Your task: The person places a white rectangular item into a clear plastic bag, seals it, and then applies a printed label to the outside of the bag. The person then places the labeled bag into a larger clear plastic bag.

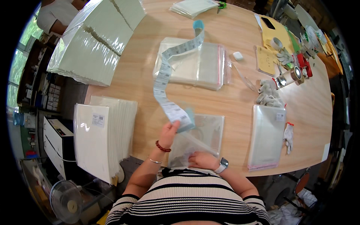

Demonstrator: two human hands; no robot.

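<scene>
My left hand (pixel 169 133) pinches the near end of a long strip of printed labels (pixel 162 80) on pale blue backing. The strip curves away across the table to a small curl at its far end. Under my hands, at the table's near edge, lies a clear plastic bag (pixel 213 125). My right hand (pixel 203 160) is closed at the bag's near part, with its fingers bent on the film; the fingertips are partly hidden. Beyond, the strip crosses a stack of clear plastic bags (pixel 208 62) with a pinkish sealing edge.
Wrapped white stacks stand at left, one tall (pixel 86 48), one lower (pixel 92 135). A pack of clear bags (pixel 267 137) lies at right beside grey gloves (pixel 269 94) and a white glove (pixel 288 138). Farther back are a glass jar (pixel 288 77), a yellow notepad (pixel 265 60) and a phone (pixel 267 23).
</scene>
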